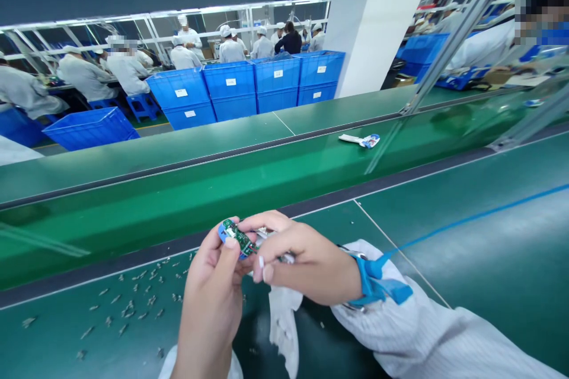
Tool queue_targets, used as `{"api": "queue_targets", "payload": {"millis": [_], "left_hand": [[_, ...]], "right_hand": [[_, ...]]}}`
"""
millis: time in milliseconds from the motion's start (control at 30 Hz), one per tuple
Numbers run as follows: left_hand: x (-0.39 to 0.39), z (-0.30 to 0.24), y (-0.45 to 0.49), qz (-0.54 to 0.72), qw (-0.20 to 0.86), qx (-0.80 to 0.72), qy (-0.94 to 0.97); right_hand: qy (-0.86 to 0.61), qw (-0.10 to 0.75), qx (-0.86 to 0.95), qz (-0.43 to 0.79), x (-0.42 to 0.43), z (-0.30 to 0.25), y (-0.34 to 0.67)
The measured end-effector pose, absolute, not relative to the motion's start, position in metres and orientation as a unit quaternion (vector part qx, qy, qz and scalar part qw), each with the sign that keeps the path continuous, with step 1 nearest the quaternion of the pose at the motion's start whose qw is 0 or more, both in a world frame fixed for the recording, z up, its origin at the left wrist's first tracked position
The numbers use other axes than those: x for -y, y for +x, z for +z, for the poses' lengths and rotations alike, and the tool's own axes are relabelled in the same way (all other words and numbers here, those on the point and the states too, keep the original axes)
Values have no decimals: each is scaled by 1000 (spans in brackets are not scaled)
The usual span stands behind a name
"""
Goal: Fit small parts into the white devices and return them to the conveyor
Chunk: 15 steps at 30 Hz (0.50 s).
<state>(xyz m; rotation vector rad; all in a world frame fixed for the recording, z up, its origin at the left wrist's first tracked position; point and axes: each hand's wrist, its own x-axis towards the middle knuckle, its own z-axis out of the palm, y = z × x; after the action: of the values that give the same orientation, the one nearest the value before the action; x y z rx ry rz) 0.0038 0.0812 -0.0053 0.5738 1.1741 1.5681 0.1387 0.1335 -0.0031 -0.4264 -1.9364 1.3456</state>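
Observation:
My left hand [216, 272] grips a small green circuit board [239, 238] with a blue rounded piece at its far end, its thumb on the near side. Close against the board's right end, my right hand [293, 254] has its thumb and fingers pinched together. Whatever sits between those fingertips is too small to make out; some reddish wire seems to show there. Partly hidden behind the right hand is a whitish part. Below it, a ragged white strip [284, 325] lies over the green worktop. A blue wrist strap [377, 281] circles my right wrist.
Many small metal pieces [128, 308] lie scattered on the worktop at left. Beyond it runs a green conveyor belt [186, 195] carrying a white and blue item [362, 140]. Blue crates [275, 77] and seated workers are farther back. A blue cord [480, 216] stretches rightward.

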Motion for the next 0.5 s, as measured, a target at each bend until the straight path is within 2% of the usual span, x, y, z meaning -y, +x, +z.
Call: {"api": "queue_targets", "payload": {"millis": [100,167,333,400,500], "left_hand": [[-80,-8,7,654,478,-511,289],[-76,-7,9,636,465,-525,322],[-67,-4,10,597,459,-540,377],[-65,-4,9,578,459,-547,395],[-64,-4,9,550,444,-572,417]], "right_hand": [[-207,410,610,646,-136,-5,137],[-226,432,549,679,-137,-7,135],[-220,413,495,732,-138,-10,136],[-210,404,511,729,-137,-9,137],[-207,429,624,619,-136,-3,142]]}}
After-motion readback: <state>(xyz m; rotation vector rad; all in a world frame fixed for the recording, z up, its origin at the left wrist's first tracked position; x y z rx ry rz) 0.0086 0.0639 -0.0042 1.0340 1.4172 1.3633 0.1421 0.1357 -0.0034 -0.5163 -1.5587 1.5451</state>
